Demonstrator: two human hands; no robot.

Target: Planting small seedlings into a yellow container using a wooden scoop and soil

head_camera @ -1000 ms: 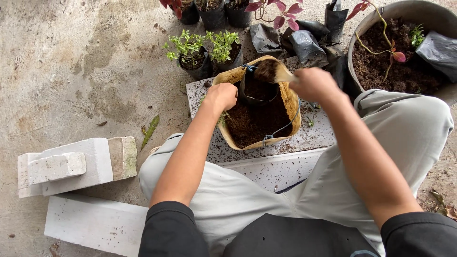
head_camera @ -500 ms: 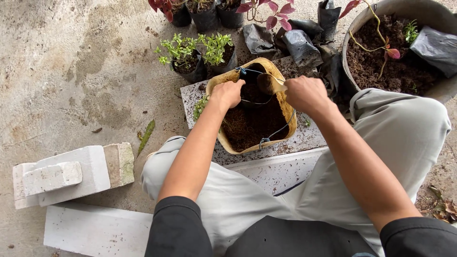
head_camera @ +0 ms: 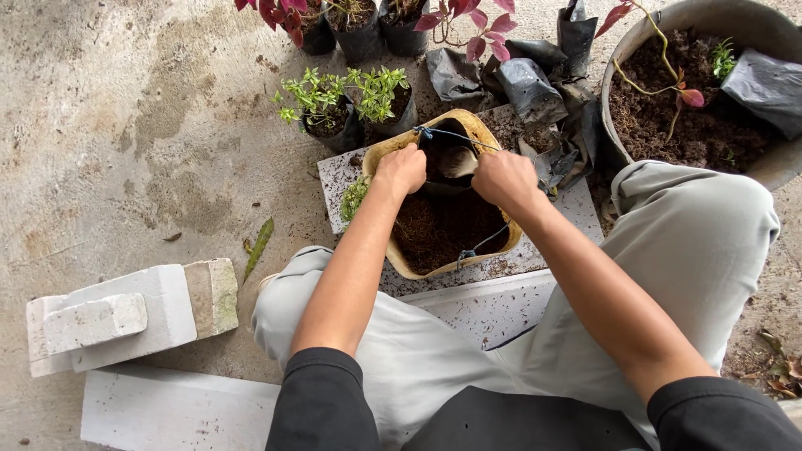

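From the head camera, both hands have closed in on the far end of the tan basin [head_camera: 493,138] since a second ago. Then the right hand [head_camera: 504,178] was raised at the basin's far right rim with a loaded scoop [head_camera: 459,162]; now it has dropped lower and moved left, fingers curled tight around the scoop's handle, the pale blade tipped into the small black bag [head_camera: 440,164] standing in the far end of the basin. The left hand [head_camera: 402,169] has moved from the basin's left rim up to the bag's near-left edge, fingers bent and pinching the bag's lip. The dark soil [head_camera: 443,225] fills the near half of the basin, which sits on the speckled white slab [head_camera: 576,221], reaching from its far edge almost to its near one.

Beyond the slab's far-left corner stand two black bags of small green seedlings [head_camera: 342,92]; crumpled empty black bags [head_camera: 518,79] lie past its far edge. A large grey tub of soil [head_camera: 693,108] sits off the slab's right side. Left on the concrete lie stacked white blocks [head_camera: 117,313] and a fallen leaf [head_camera: 259,245].
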